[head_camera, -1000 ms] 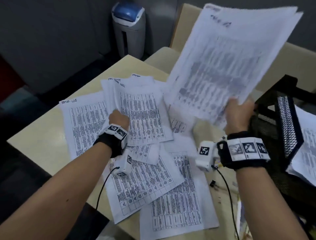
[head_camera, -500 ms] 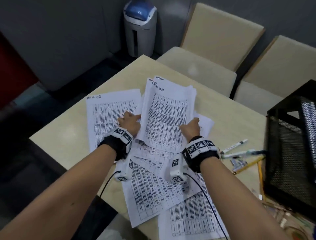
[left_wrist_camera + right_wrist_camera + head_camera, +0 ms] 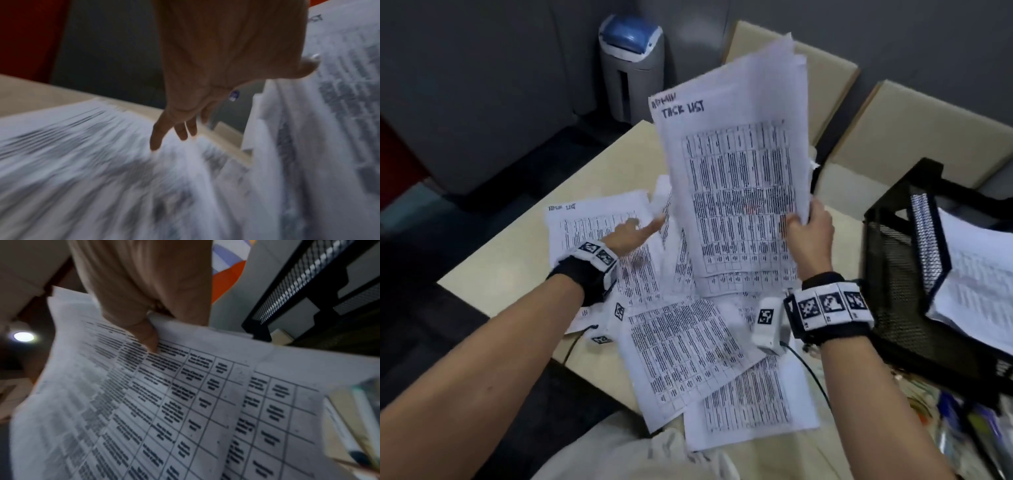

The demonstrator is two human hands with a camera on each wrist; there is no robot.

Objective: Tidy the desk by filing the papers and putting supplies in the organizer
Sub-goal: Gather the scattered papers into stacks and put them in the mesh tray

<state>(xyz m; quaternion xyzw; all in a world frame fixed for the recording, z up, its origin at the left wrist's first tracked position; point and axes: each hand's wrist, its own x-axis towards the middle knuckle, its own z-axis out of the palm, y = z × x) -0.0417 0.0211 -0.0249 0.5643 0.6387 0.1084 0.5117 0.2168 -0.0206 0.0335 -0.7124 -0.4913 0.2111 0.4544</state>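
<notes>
My right hand (image 3: pixel 806 228) pinches a sheaf of printed table sheets (image 3: pixel 736 178) by its right edge and holds it upright above the desk; the thumb (image 3: pixel 147 335) lies on the top sheet (image 3: pixel 164 402). My left hand (image 3: pixel 630 234) hovers with straight fingers (image 3: pixel 158 138) over a loose sheet (image 3: pixel 592 222) on the left and holds nothing. More printed sheets (image 3: pixel 688 349) lie overlapping on the beige desk (image 3: pixel 493 274). The black mesh organizer (image 3: pixel 900 274) stands at the right with papers (image 3: pixel 976 284) in it.
Pens and small supplies (image 3: pixel 969 428) lie blurred at the desk's right front below the organizer. Two beige chairs (image 3: pixel 928 130) stand behind the desk. A grey bin with a blue lid (image 3: pixel 631 65) stands on the floor beyond the far corner.
My right hand has lifted a sheaf of sheets off the desk and raised it upright. My left hand has let go of the sheets and opened, staying over the left sheet.
</notes>
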